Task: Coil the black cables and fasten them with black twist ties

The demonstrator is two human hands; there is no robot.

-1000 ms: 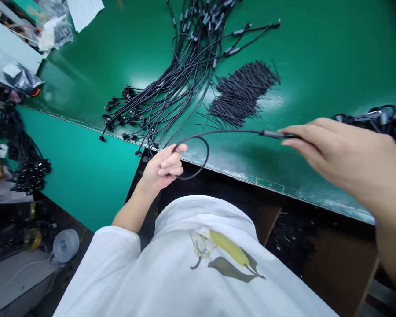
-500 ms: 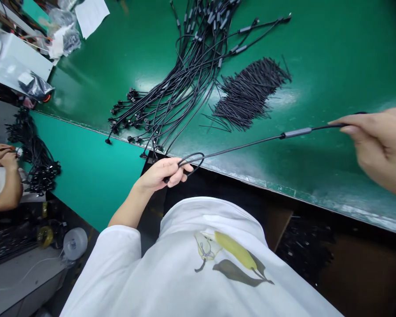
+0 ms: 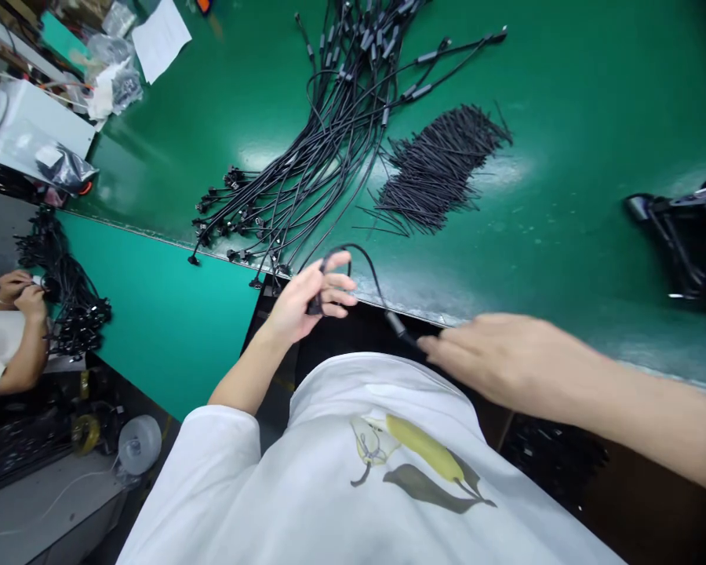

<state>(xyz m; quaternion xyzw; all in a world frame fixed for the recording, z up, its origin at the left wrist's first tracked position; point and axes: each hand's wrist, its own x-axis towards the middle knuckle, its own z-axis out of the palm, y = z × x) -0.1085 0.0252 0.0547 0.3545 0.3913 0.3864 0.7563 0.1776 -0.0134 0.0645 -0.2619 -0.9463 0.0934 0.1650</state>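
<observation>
A black cable [image 3: 372, 271] with a grey sleeve runs in a curve between my two hands. My left hand [image 3: 311, 298], just off the table's front edge, is closed on its coiled part, with some fingers lifted. Blurred by motion, my right hand [image 3: 488, 353] grips the cable close behind the grey sleeve, in front of my shirt. Beyond my left hand lies a spread bundle of similar black cables [image 3: 323, 133], plugs toward the near edge. To its right is a pile of short thin black ties or strips [image 3: 441, 169].
On the green table [image 3: 565, 102], a stack of black coiled cables [image 3: 694, 235] lies at the right. A white machine [image 3: 41, 118], plastic bags and a paper [image 3: 161, 39] are at the left. Another person's hands [image 3: 23, 294] work beside a second cable bundle [image 3: 64, 290].
My right hand has come from the far right down and inward toward my left hand. The cable, stretched taut before, now bends slackly. The stack at the right has come into view.
</observation>
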